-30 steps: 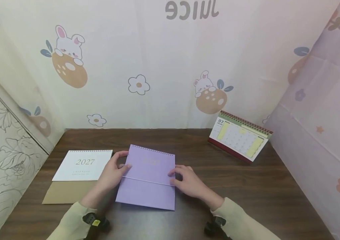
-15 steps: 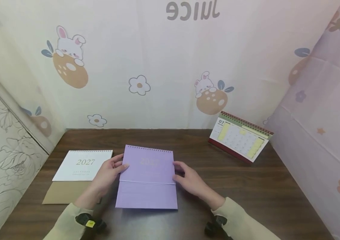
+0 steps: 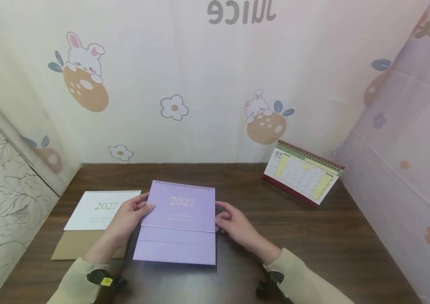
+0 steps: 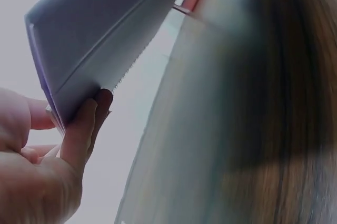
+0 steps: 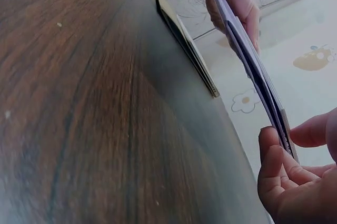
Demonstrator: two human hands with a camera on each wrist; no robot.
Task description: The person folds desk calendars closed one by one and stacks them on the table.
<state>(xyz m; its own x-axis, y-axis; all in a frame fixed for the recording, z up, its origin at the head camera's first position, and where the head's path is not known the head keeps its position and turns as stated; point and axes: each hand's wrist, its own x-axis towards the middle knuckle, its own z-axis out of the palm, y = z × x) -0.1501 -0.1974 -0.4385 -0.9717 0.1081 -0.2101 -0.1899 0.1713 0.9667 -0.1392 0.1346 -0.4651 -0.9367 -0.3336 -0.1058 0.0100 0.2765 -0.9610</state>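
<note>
A purple desk calendar printed "2027" is held over the table in the head view, spiral binding at its far edge. My left hand grips its left edge, thumb on the front and fingers behind. At the opposite edge my right hand holds on; in the right wrist view the thumb and fingers lie on either side of the calendar. The left wrist view shows the calendar's underside, lifted off the tabletop.
A white "2027" calendar with a tan base lies flat at the left, partly behind my left hand. Another desk calendar, with a dark red base, stands angled at the back right. A patterned curtain hangs behind the dark wood table.
The purple calendar has shifted left and tilted so its gold print shows more clearly. Both hands have moved left with it. The other two calendars have stayed in place.
</note>
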